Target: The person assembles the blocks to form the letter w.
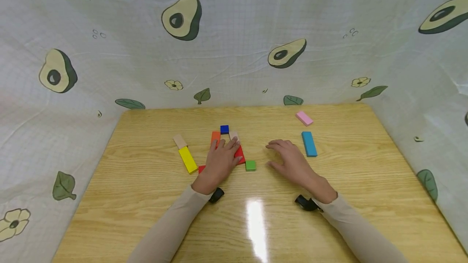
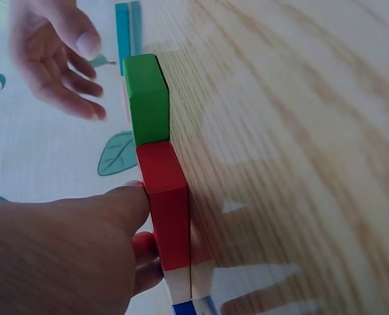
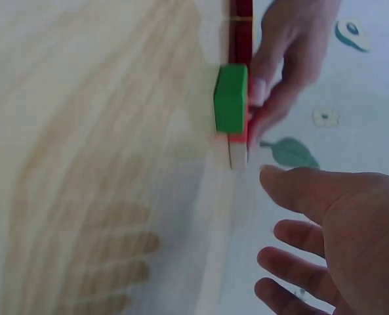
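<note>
1. The left hand (image 1: 219, 161) lies flat on the red block (image 1: 240, 154), fingers straight and loosely spread; the thumb presses the block's side in the left wrist view.
2. The red block sits on the wooden surface (image 1: 146, 190), mostly under the left fingers; a red corner (image 1: 201, 169) shows by the heel of that hand.
3. Just past the left fingertips: an orange block (image 1: 215, 137), a pale block (image 1: 234, 135) and, farther out, a blue cube (image 1: 224, 129).
4. A green cube (image 1: 250, 165) lies beside the left thumb, touching the red block's end in the wrist view, between the two hands.
5. The right hand (image 1: 292, 163) hovers or rests palm down, fingers relaxed and slightly apart, holding nothing.
6. Outside the right fingers lies a cyan bar (image 1: 309, 144); beyond it, a pink block (image 1: 304, 118).
7. Outside the left fingers: a yellow bar (image 1: 188, 159) with a tan block (image 1: 180, 141) at its far end.
8. No container shows; nothing lies between the right fingers and the green cube.
</note>
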`<state>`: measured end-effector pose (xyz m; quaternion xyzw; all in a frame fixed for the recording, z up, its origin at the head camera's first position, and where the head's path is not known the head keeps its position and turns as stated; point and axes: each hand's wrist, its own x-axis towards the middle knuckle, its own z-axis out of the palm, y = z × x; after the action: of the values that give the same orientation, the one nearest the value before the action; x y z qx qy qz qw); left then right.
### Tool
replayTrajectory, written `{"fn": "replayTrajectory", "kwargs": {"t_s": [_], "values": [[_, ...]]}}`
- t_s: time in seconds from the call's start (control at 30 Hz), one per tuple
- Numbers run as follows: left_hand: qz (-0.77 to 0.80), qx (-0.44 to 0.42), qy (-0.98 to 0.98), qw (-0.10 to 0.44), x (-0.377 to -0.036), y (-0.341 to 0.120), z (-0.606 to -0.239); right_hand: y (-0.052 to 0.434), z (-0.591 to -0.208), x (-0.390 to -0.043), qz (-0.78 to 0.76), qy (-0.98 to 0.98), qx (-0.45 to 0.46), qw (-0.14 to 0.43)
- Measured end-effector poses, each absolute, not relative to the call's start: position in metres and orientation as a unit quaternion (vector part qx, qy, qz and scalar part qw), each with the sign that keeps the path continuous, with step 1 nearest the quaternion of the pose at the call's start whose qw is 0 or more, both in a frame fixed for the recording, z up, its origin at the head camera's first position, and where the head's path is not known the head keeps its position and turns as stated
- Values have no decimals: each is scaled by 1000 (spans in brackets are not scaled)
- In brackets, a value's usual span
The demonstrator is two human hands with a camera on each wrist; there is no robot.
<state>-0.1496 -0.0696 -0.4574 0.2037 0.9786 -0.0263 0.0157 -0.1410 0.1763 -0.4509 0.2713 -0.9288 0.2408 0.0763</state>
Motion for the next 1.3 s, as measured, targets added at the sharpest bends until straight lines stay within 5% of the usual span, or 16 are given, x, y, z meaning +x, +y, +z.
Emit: {"fn": "replayTrajectory", "kwargs": {"t_s": [0.6,1.3], "values": [[-21,203,979,7,-147,-70,-459,274,-456,-168,228,-946,226,47],[-22,208,978,8,-147,-71,-458,304,-465,-177,227,-939,258,3]]}}
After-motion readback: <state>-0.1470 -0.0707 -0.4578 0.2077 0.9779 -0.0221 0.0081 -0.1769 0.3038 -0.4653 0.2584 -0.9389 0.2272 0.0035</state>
